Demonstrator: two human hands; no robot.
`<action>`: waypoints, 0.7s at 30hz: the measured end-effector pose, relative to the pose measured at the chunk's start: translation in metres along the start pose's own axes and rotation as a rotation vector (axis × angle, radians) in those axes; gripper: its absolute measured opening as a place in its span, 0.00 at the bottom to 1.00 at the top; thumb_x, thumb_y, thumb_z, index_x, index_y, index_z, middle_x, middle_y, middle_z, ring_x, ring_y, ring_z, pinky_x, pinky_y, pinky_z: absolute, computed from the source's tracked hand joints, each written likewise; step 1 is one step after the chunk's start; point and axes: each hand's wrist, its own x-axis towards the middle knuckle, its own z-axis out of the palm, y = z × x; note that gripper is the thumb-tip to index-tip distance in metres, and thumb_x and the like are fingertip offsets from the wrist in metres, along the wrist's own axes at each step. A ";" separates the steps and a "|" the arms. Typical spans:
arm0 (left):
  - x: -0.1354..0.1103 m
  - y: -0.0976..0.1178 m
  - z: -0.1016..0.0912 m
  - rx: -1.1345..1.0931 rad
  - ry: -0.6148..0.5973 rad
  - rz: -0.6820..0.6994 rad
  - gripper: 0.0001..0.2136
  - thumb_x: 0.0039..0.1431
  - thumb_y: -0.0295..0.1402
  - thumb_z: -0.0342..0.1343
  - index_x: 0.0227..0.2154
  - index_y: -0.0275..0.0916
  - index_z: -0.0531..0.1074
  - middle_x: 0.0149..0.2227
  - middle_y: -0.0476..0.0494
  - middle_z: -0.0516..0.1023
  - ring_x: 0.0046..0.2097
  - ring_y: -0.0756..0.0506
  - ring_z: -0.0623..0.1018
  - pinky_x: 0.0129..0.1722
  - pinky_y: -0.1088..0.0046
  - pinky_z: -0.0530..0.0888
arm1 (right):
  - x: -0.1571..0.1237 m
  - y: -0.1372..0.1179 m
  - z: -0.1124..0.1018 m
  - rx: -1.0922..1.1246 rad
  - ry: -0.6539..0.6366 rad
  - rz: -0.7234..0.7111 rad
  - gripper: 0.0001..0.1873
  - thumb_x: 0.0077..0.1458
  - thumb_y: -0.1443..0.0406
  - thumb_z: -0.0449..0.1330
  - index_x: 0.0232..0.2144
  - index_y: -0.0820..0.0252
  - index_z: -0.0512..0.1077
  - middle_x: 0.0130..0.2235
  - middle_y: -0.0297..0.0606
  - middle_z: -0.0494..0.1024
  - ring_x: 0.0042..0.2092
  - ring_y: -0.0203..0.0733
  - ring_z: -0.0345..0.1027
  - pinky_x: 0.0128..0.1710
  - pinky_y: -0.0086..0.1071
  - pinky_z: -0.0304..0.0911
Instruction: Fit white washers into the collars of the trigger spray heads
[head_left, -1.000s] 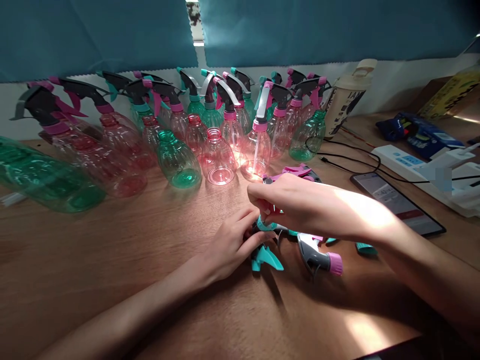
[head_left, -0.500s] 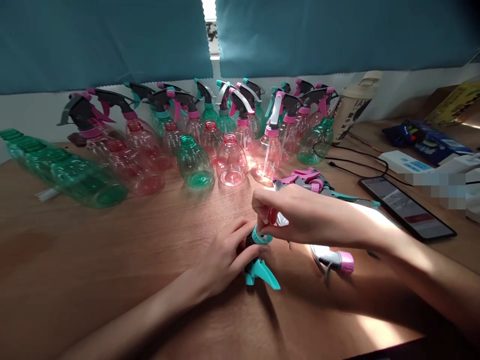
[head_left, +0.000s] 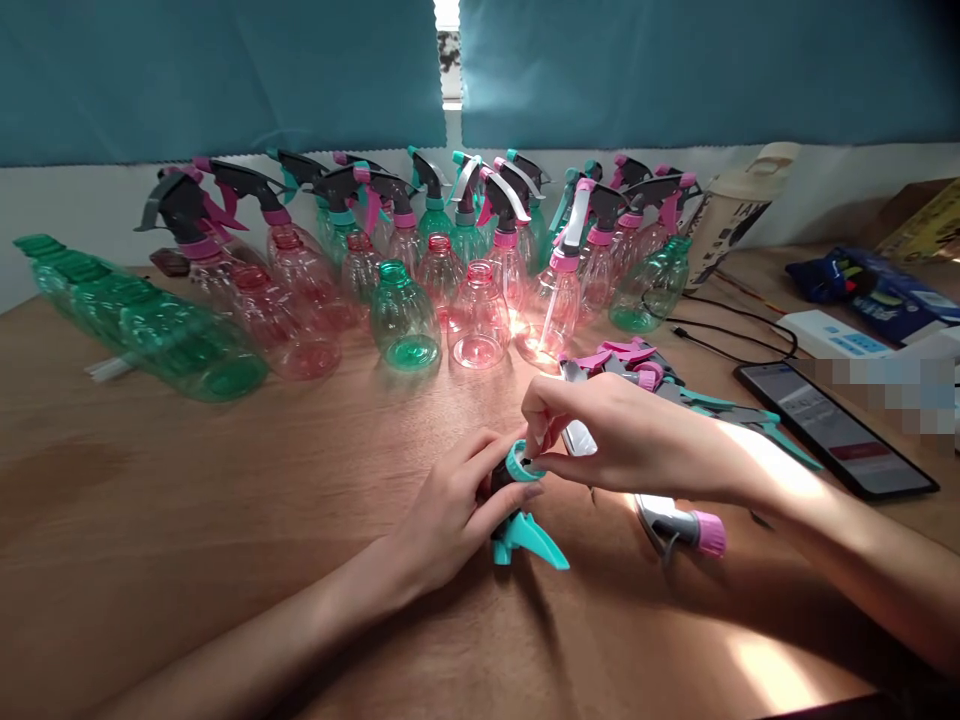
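Observation:
My left hand (head_left: 450,515) is wrapped round a spray trigger head (head_left: 517,500) with a teal collar and teal lever, held against the wooden table (head_left: 187,560). My right hand (head_left: 607,440) reaches in from the right and pinches at the teal collar's opening with thumb and forefinger; what sits between those fingertips is too small to make out. A grey trigger head with a pink collar (head_left: 679,522) lies just right of my hands. A loose pile of pink and teal trigger heads (head_left: 637,365) lies behind my right hand.
Several pink and green spray bottles (head_left: 472,320) stand in rows at the back, some capped, some open. Green bottles (head_left: 142,330) lie on their sides at the left. A phone (head_left: 832,428), cables, a power strip (head_left: 832,335) and a cup (head_left: 731,215) sit at the right.
The view has shifted, so everything sits further right and lower. My right hand's fingers have moved down onto the teal collar. My left hand keeps its grip on the trigger head.

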 end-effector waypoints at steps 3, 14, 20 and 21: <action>0.001 0.001 -0.001 0.016 -0.022 0.017 0.10 0.64 0.35 0.53 0.45 0.39 0.72 0.38 0.47 0.72 0.38 0.48 0.72 0.39 0.74 0.69 | -0.001 0.002 0.004 -0.029 0.026 -0.046 0.09 0.52 0.73 0.60 0.31 0.59 0.62 0.28 0.29 0.71 0.28 0.31 0.64 0.27 0.24 0.54; -0.002 -0.003 0.002 0.038 0.085 0.015 0.13 0.62 0.34 0.55 0.49 0.42 0.71 0.39 0.45 0.71 0.40 0.46 0.73 0.38 0.72 0.73 | -0.006 -0.001 0.000 -0.112 -0.004 -0.025 0.09 0.54 0.74 0.59 0.35 0.59 0.63 0.32 0.31 0.71 0.32 0.33 0.65 0.30 0.25 0.55; 0.000 -0.004 0.005 -0.165 0.163 -0.125 0.10 0.61 0.34 0.56 0.46 0.41 0.70 0.39 0.46 0.70 0.36 0.49 0.74 0.32 0.76 0.77 | 0.002 0.004 0.017 0.089 0.207 -0.036 0.07 0.56 0.73 0.58 0.35 0.60 0.65 0.32 0.32 0.74 0.32 0.32 0.67 0.30 0.25 0.60; 0.000 -0.004 0.005 -0.187 0.169 -0.121 0.11 0.61 0.33 0.56 0.46 0.42 0.69 0.40 0.46 0.70 0.37 0.49 0.74 0.33 0.76 0.78 | 0.003 0.004 0.015 0.128 0.202 -0.018 0.06 0.56 0.73 0.59 0.35 0.61 0.65 0.32 0.32 0.75 0.32 0.31 0.68 0.31 0.25 0.61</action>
